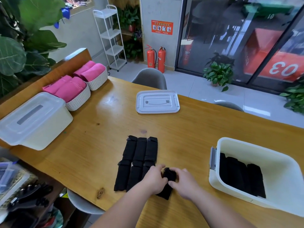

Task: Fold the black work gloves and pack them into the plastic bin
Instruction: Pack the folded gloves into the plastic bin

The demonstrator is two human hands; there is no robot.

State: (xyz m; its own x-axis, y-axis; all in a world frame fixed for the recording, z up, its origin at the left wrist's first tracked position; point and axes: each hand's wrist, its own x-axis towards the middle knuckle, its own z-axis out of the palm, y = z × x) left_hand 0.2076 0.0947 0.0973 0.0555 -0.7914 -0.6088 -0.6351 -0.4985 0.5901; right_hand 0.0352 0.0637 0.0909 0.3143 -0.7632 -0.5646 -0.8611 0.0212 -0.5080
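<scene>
Glove (169,176) clamped by left grip (154,180) and right grip (184,185), mid-fold.
Fold could be sprung if released early, or folded row (139,155) beside the left grip knocked askew; plastic bin (271,162) lies right of both grips.

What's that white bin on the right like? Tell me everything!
The bin is creamy white plastic, boxy with rounded corners and a thick rim. It has no lid on. A grey latch sits on its left end. It stands upright on the wooden table. Folded black gloves lie side by side inside.
</scene>
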